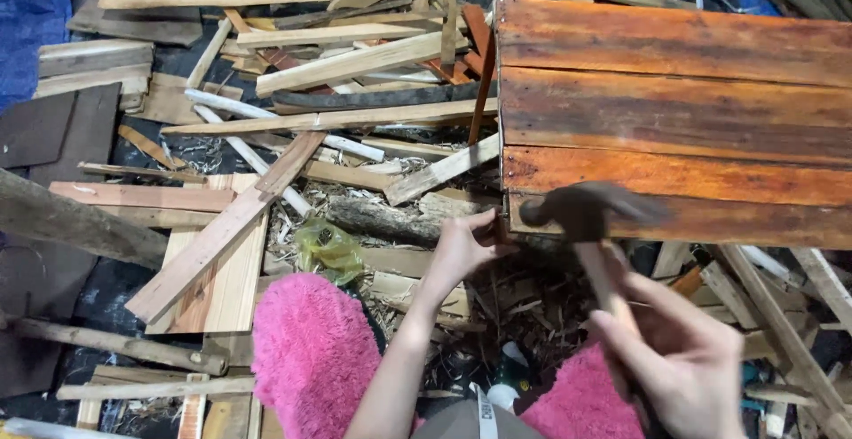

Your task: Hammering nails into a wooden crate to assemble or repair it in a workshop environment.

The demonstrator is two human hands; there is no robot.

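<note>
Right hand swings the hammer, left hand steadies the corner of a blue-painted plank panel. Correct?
Not quite. The head view shows the plank panel is orange-stained wood, not blue. The rest holds: the right hand grips the blurred wooden-handled hammer, and the left hand is at the panel's near corner.

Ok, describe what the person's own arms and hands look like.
Both the left hand and the right hand are bare: no gloves, rings or watch visible. The forearms show no sleeves. The right hand is slightly blurred.
</note>
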